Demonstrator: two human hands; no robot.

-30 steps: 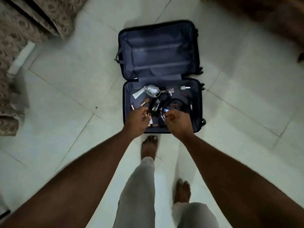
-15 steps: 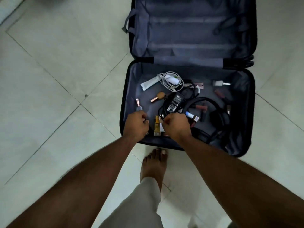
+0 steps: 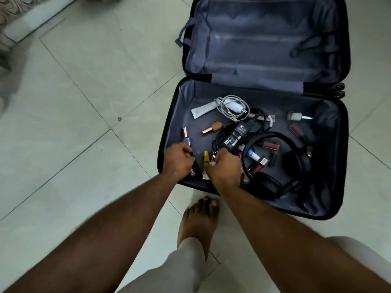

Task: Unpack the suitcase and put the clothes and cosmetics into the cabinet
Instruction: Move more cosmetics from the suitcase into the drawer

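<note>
Left hand (image 3: 179, 158) grip clenched on a small dark cosmetic; right hand (image 3: 225, 170) grip clenched, contents hidden. Both in near half of open suitcase (image 3: 330, 199) w/ cosmetics, headphones (image 3: 296, 163), black adapter (image 3: 234, 135) (label unreadable). Pale tiled floor (image 3: 84, 127); patterned fabric top left.

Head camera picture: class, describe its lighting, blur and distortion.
Head view: dim, even light; floor tiles bow from the wide lens; top-left corner and forearms smear with blur; the suitcase contents stay fairly sharp.
</note>
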